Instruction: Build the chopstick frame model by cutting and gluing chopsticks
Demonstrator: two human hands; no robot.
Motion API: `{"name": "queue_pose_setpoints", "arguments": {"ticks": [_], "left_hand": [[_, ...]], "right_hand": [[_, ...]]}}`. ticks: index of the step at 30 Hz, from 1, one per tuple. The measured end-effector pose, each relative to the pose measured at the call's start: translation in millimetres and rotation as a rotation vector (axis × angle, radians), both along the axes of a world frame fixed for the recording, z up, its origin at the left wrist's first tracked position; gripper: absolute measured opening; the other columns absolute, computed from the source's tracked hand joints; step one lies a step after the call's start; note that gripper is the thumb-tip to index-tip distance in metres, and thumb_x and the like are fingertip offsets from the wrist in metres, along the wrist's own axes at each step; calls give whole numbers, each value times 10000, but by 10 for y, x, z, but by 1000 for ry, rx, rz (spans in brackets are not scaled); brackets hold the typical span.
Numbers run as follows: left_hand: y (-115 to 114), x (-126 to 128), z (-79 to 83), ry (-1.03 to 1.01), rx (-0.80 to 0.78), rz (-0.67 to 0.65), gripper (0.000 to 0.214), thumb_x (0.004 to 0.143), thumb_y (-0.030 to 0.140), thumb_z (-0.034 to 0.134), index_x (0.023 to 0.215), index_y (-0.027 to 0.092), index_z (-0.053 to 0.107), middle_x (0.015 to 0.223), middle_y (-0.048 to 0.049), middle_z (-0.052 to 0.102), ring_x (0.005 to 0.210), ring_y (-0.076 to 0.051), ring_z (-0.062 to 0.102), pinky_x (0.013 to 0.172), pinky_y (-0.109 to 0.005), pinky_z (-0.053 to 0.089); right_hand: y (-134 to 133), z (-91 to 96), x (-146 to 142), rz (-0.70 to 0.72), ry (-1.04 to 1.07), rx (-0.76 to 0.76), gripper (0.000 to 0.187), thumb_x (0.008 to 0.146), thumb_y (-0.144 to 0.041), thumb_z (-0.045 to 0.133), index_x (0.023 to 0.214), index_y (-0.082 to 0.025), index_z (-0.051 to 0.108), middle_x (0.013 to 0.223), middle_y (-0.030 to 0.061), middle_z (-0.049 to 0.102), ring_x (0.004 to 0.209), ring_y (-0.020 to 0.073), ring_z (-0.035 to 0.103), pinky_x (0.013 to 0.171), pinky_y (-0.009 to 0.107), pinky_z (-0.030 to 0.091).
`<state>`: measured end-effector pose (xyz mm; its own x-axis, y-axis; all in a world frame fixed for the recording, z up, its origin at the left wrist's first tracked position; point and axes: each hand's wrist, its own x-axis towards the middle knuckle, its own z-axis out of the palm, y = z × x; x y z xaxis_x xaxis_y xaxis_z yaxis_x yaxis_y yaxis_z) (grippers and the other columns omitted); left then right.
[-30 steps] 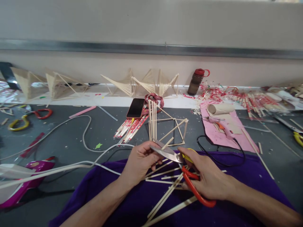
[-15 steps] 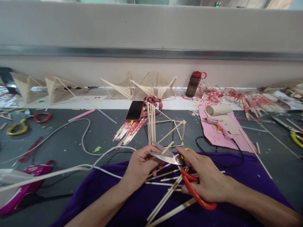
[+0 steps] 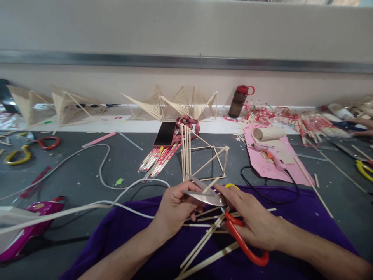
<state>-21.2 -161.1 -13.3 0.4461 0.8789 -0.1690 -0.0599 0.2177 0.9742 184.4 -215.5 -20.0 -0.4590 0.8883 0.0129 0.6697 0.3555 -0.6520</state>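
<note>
Sticks [image 3: 215,257] lie on purple cloth [image 3: 163,260] — grey table [image 3: 78,173] beneath, pale wall [image 3: 175,29] behind

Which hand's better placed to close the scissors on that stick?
Right hand, likely: it grips the scissors by the handles, blades open around the stick. The left hand seems busy holding the stick.
</note>
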Motion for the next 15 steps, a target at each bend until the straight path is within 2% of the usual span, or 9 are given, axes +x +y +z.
{"name": "queue_pose_setpoints", "arguments": {"ticks": [5, 15], "left_hand": [[-26, 6, 6, -9, -16, 7, 182, 664, 287, 687, 672, 136, 586, 504, 16, 577, 371, -64, 490, 351, -158, 408], [13, 25, 27, 24, -116, 35, 202, 592, 269, 736, 646, 137, 594, 491, 8, 604, 406, -83, 531, 439, -194, 452]], "right_hand": [[12, 8, -18, -3, 5, -14, 672, 724, -129, 534, 1346, -202, 291, 1113, 94, 491, 989, 204, 473, 856, 343, 409], [28, -78, 28, -31, -32, 45, 672, 710, -156, 550, 1334, -223, 310, 1036, 80, 506, 926, 206, 478, 804, 360, 419]]}}
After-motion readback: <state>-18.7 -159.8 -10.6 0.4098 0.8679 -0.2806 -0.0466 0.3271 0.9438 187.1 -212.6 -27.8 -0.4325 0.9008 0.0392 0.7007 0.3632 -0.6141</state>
